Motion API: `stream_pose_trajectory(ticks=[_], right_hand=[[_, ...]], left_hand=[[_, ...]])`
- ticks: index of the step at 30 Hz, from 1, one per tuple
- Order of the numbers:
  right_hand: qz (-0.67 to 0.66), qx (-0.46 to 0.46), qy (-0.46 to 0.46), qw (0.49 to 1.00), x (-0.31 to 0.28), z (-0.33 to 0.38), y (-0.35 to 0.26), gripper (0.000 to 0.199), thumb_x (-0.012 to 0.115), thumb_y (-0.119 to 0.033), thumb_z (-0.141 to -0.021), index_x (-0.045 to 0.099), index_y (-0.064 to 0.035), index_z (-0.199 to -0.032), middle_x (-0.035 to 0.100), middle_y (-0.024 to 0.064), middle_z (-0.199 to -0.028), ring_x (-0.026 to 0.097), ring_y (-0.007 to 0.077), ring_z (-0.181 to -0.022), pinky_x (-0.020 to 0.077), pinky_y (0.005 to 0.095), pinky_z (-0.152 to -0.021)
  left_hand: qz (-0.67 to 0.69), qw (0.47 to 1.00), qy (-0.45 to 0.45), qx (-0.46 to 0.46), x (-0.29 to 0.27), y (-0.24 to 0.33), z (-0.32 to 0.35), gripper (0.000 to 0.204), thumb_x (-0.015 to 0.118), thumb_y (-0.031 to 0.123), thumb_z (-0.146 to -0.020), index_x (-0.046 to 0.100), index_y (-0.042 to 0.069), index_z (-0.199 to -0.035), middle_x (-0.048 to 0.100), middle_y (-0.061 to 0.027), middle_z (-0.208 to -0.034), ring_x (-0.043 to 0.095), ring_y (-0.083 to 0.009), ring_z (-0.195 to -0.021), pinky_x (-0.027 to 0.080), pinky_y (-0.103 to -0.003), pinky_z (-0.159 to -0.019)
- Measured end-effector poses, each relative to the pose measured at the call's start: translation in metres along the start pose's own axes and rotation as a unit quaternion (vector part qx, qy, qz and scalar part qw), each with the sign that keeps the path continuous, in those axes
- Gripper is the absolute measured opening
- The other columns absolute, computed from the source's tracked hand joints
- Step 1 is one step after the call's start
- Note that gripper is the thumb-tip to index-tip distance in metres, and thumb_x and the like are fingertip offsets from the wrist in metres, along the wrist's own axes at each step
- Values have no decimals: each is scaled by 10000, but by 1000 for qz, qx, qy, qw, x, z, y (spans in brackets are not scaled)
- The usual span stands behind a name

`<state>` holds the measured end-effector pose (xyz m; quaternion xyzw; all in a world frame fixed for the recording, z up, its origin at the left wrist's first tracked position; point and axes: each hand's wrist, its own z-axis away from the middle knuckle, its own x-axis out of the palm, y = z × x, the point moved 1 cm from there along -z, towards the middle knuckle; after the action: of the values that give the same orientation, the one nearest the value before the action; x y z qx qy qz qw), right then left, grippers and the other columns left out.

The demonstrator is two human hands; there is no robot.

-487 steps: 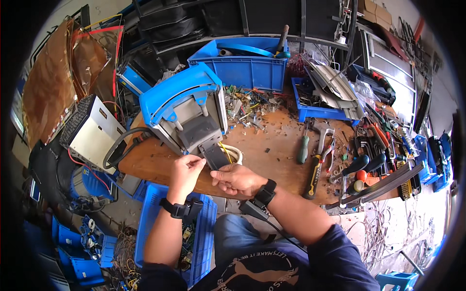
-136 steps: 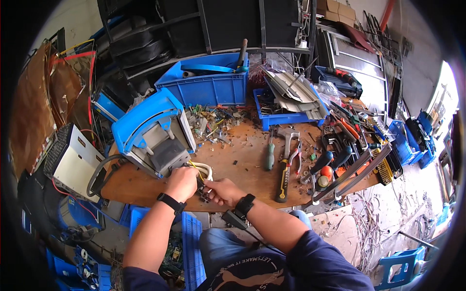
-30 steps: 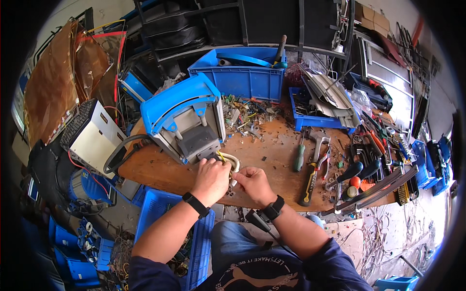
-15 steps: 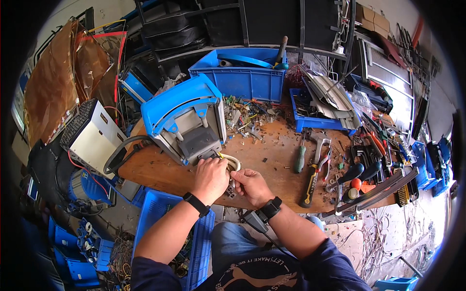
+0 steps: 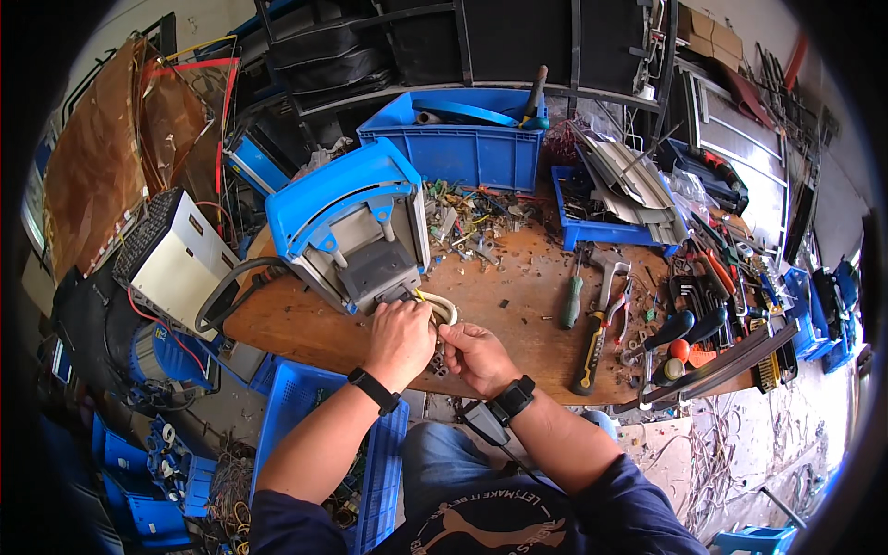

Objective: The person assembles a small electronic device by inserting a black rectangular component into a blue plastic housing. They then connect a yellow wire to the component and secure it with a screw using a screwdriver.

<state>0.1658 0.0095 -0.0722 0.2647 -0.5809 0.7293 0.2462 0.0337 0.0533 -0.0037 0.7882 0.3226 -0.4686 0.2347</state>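
A blue-and-grey device (image 5: pixel 356 217) leans tilted on the wooden bench, with a dark grey block (image 5: pixel 377 270) at its near end. From that end a thick whitish cable (image 5: pixel 450 306) loops out, and a thin yellow-green wire shows beside it. My left hand (image 5: pixel 401 340) is closed over the cable at the block, its fingertips mostly hidden. My right hand (image 5: pixel 479 357) pinches close by, thumb and forefinger pressed together below the loop; what lies between them is too small to name. Just under both hands hangs a small metal fitting (image 5: pixel 438 361).
Right of my hands lie a green-handled screwdriver (image 5: pixel 572 301), a hammer (image 5: pixel 597 347) and red pliers (image 5: pixel 622 310). Small scrap (image 5: pixel 476 227) covers the bench behind. A blue crate (image 5: pixel 476 157) stands at the back, another blue crate (image 5: pixel 381 481) below the near edge.
My right hand's fingers have shifted slightly around the small part by the cable. My left hand and the device stay in place.
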Motion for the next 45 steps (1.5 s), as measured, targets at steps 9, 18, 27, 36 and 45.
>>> stream_pose_trajectory(ticks=[9, 18, 27, 36, 45], right_hand=[[-96, 118, -30, 988, -4, -2, 7, 244, 573, -311, -965, 604, -86, -875, 563, -7, -662, 495, 119, -552, 376, 259, -484], [-135, 158, -63, 976, -11, -8, 17, 257, 567, -305, -967, 608, -64, -887, 555, -3, -652, 493, 120, -551, 363, 250, -481], [172, -67, 10, 983, 9, -1, 6, 287, 583, -203, -954, 642, -15, -746, 580, 42, -572, 484, 123, -438, 395, 277, -439], [669, -376, 108, 632, 25, 14, -11, 200, 610, -161, -862, 668, -28, -724, 665, 125, -659, 624, 295, -551, 495, 377, -548], [350, -80, -3, 933, 12, 14, -20, 210, 632, -246, -901, 661, -39, -888, 657, 81, -722, 618, 207, -582, 508, 312, -541]], left_hand=[[8, 1000, 11, 1, 1, 0, 0, 116, 579, 122, -792, 632, 36, -847, 660, -132, -820, 623, -297, -845, 432, -432, -792], [15, 999, -29, -5, -5, 1, -2, 155, 595, 85, -765, 646, 7, -888, 667, -154, -838, 630, -314, -853, 438, -426, -805], [18, 1000, -6, -5, 0, -1, -1, 79, 565, 81, -764, 621, 26, -757, 657, -162, -777, 635, -324, -816, 433, -428, -779], [3, 1000, 23, 6, 3, -2, -1, 74, 546, 41, -761, 612, 21, -786, 657, -168, -780, 635, -330, -820, 435, -434, -779], [47, 999, 3, -21, 3, -6, -4, 107, 519, 62, -785, 616, 19, -793, 667, -171, -770, 653, -325, -756, 462, -439, -730]])
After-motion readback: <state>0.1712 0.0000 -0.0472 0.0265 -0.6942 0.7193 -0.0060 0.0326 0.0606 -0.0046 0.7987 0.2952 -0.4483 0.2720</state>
